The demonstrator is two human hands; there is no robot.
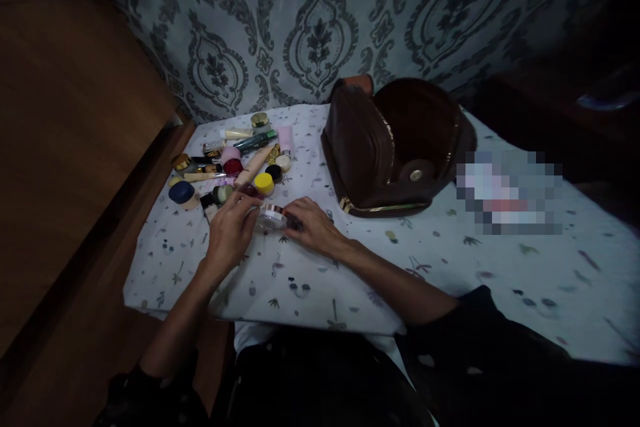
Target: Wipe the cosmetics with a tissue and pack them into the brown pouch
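Note:
Between my two hands is a round clear container (271, 217) with a pinkish band, held just above the cloth. My left hand (233, 227) grips its left side with thumb and fingers. On the right side, my right hand (311, 225) has its fingers closed around the edge, with something dark at the fingertips that I cannot make out. Just beyond my left hand lie several cosmetics, among them a yellow-lidded jar (264, 183), a black-lidded jar (274, 173), a blue-capped bottle (183, 194) and a beige tube (257, 165).
A brown bag (360, 153) stands unzipped at the back, right of the cosmetics. A blurred-out item (510, 192) lies farther right on the patterned cloth (310, 290). Patterned wallpaper is behind; brown wood stands at the left.

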